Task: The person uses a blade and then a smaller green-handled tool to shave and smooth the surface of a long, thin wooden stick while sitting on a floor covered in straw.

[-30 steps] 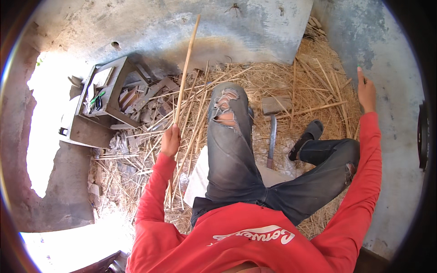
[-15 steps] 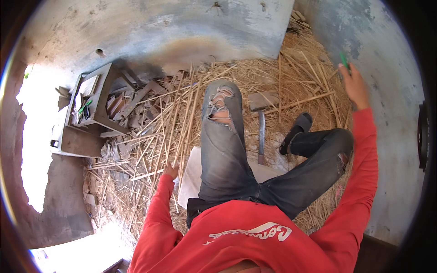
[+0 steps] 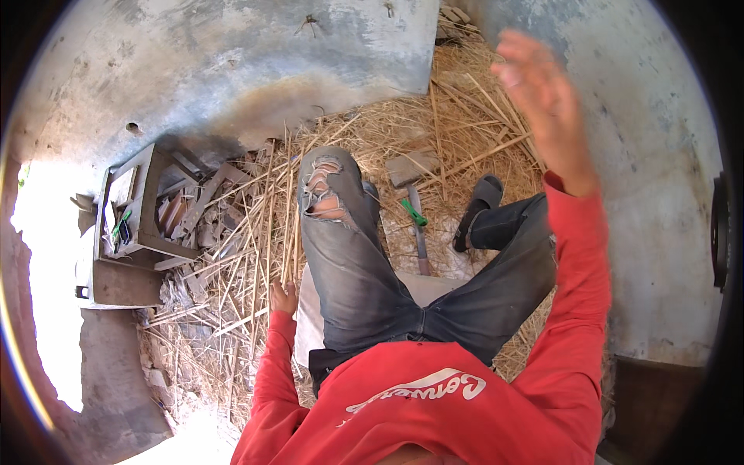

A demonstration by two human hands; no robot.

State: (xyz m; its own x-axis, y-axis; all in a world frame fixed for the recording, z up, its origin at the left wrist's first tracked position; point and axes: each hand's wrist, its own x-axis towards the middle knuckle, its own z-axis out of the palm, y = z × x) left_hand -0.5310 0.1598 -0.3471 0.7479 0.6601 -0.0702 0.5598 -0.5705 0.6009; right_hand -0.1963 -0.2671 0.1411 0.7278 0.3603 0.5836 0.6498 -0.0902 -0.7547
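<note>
My right hand (image 3: 542,97) is raised at the upper right, blurred, with its fingers apart and nothing seen in them. Down at my left side, my left hand (image 3: 284,297) rests among split bamboo strips (image 3: 252,256), fingers spread and holding nothing I can see. Between my legs lies a long machete-like blade (image 3: 421,246). A small bright green object (image 3: 415,211) shows over this blade; its exact kind is unclear, and I cannot tell whether it touches the metal. Past the tip sits a flat greyish block (image 3: 411,167).
A worn wooden stool (image 3: 143,211) lies on its side at the left, with green and dark items on it. Broken wood pieces (image 3: 203,209) are heaped beside it. Straw and strips cover the floor. Weathered walls (image 3: 651,155) stand ahead and right. I sit on a pale slab (image 3: 308,314).
My right hand has let go of the green object and swung up and leftward. That object now appears over the blade. My left hand's fingers are more spread; the whole view has shifted.
</note>
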